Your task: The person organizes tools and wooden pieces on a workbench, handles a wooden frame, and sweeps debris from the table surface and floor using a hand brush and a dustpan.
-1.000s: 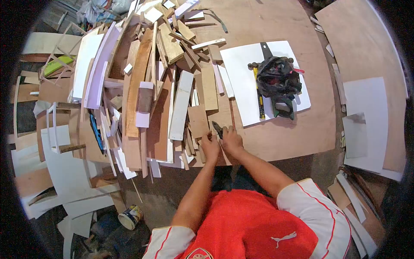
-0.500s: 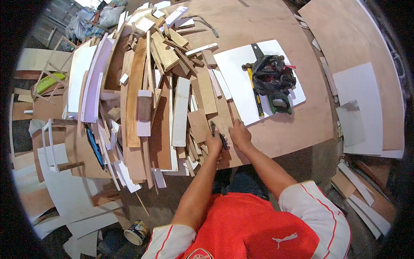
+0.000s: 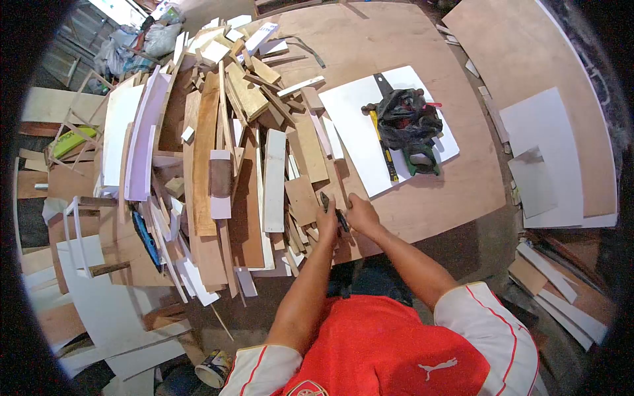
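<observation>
1. Plywood tabletop (image 3: 456, 191) carries a big messy pile of wood pieces (image 3: 247, 158), on the left of my view.
2. My left hand (image 3: 327, 221) is near the tabletop's front edge; its grip is closed around a dark tool (image 3: 343, 220). Which kind of tool it is, I cannot tell.
3. My right hand (image 3: 362, 216) is just beside it, with fingers curled and grip narrow. If it holds something, I cannot tell.
4. Beyond my right hand lies a white board (image 3: 345, 105). On it are a black plastic bag (image 3: 404, 122), a yellow-and-black hammer (image 3: 386, 148) and a green handle (image 3: 422, 162).
</observation>
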`<state>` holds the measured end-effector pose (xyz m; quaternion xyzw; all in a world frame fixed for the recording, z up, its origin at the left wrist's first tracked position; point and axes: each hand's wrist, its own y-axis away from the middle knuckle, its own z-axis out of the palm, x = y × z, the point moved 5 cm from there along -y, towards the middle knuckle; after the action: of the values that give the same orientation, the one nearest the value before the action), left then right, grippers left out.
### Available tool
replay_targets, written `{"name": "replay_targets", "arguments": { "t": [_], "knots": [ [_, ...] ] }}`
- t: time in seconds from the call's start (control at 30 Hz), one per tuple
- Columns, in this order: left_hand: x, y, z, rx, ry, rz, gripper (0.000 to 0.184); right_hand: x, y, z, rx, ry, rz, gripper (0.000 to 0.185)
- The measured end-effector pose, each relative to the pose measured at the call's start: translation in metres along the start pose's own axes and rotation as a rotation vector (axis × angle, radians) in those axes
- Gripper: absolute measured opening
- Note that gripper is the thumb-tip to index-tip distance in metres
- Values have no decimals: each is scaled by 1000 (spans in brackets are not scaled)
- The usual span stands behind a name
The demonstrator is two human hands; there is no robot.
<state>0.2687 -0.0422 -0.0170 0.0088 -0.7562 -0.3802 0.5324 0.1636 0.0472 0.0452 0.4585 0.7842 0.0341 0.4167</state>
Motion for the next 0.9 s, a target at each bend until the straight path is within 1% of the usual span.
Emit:
{"name": "replay_targets", "arguments": {
  "t": [0.1,0.13,0.23,0.27,0.37,0.4,0.47,0.5,0.53,0.57,0.6,0.63,0.7,0.73,0.8,0.83,0.9],
  "knots": [
    [27,15,5,-45,-2,-32,49,8,22,3,-58,-97,-93,22],
    [29,15,8,-78,13,-27,49,-1,34,-7,-90,-70,-95,22],
    [24,14,21,-182,113,17,48,6,49,-18,-144,-126,-68,31],
    [21,17,26,-130,200,55,43,9,53,-25,-172,-122,-9,32],
    [64,49,43,-78,392,90,38,0,64,-58,244,212,-336,24],
    [72,49,52,-66,386,116,34,3,59,-65,265,114,-341,24],
    [87,53,72,-73,336,202,36,10,46,-77,299,-84,-353,25],
    [98,60,82,-75,309,241,37,13,40,-85,243,-203,-296,28],
    [113,67,95,-113,363,317,34,15,34,-94,187,-322,-237,33],
    [122,68,108,-114,357,328,33,19,28,-102,130,-442,-178,37],
    [134,70,123,-113,353,341,33,18,24,-117,216,-440,-329,36],
    [147,72,139,-112,350,352,32,27,15,-130,211,-422,-286,36],
    [166,75,174,-205,363,335,30,45,-3,-161,197,-387,-196,35],
    [173,74,193,-239,342,343,30,44,-6,-187,336,-432,-299,32],
    [183,67,234,-329,357,324,29,67,-24,-216,353,-451,-262,31],
    [193,68,255,-325,346,347,29,81,-33,-232,363,-459,-241,30],
    [198,55,297,-275,272,415,35,104,-53,-258,373,-470,-218,31]
  ]
}}
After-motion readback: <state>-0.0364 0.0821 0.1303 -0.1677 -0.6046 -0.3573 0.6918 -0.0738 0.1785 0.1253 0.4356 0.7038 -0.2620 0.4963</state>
